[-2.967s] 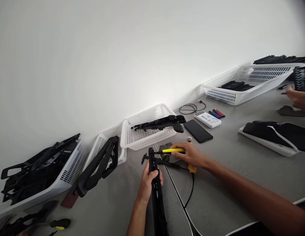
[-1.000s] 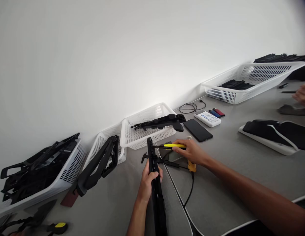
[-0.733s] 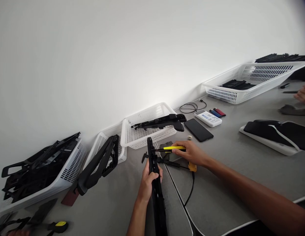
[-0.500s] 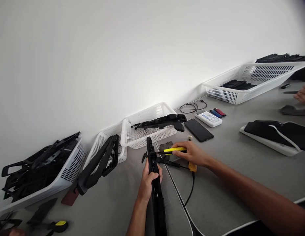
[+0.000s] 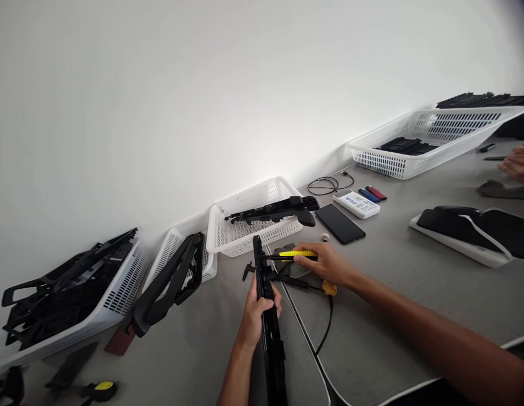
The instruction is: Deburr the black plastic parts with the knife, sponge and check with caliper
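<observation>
My left hand (image 5: 254,316) is wrapped round a long black plastic part (image 5: 268,332) that stands on edge and points away from me over the grey table (image 5: 384,293). My right hand (image 5: 325,264) grips a yellow-handled knife (image 5: 296,255), whose tip meets the far end of the black part near its top. A small yellow plug on a black cable (image 5: 328,289) lies just below my right wrist.
White baskets stand along the wall: one (image 5: 262,231) bearing a black part (image 5: 279,210), one (image 5: 173,248) with a part leaning out, one (image 5: 118,293) at left full of parts, a large one (image 5: 418,152) at right. A phone (image 5: 339,224), a power bank (image 5: 356,204) and another person's hand (image 5: 518,163) are nearby.
My right hand has shifted the knife slightly up and down along the part's far end. At the far left edge, another person's hand has left view; their tool stays.
</observation>
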The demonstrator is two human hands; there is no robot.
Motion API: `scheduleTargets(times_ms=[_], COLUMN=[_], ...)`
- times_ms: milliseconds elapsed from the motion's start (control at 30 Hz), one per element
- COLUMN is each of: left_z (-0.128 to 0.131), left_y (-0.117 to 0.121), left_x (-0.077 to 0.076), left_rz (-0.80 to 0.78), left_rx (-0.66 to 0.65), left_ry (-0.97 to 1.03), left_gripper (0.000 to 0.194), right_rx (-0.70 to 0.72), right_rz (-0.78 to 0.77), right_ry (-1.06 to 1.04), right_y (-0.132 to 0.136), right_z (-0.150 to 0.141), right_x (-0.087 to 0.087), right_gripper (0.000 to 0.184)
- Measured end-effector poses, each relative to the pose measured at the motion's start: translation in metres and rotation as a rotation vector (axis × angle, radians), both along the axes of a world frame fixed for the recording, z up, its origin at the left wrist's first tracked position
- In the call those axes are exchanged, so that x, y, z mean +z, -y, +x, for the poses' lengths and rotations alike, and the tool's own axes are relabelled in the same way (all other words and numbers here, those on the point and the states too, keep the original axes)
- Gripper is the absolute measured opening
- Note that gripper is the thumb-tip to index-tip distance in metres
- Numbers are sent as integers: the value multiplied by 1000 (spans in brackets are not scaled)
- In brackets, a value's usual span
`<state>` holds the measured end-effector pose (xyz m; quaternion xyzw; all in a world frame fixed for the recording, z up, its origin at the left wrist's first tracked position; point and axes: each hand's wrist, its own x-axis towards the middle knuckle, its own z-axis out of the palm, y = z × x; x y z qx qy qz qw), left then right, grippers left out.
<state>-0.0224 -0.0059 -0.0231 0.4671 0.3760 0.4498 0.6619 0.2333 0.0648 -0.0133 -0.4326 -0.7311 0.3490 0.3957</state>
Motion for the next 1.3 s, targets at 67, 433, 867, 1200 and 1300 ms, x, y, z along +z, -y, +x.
scheduleTargets(times_ms=[67,433,867,1200,1300], left_z=[-1,-2,-4,-4,-3], left_y=[-1,-2,-4,-2,-3], left_x=[-1,5,-3,-6,-6], left_rz=[26,93,112,56,46], left_rx=[40,119,96,58,66], left_ry=[12,74,102,55,46], left_gripper=[68,72,79,57,48], right_rx=[0,7,-1,-69,-45], right_rz=[20,24,79,52,67], right_ry=[-24,20,-24,-24,-52], right_y=[1,6,7,1,1], right_z=[1,-2,-1,-8,-7], right_x=[3,6,5,-9,-8], right_gripper=[35,30,29,39,39])
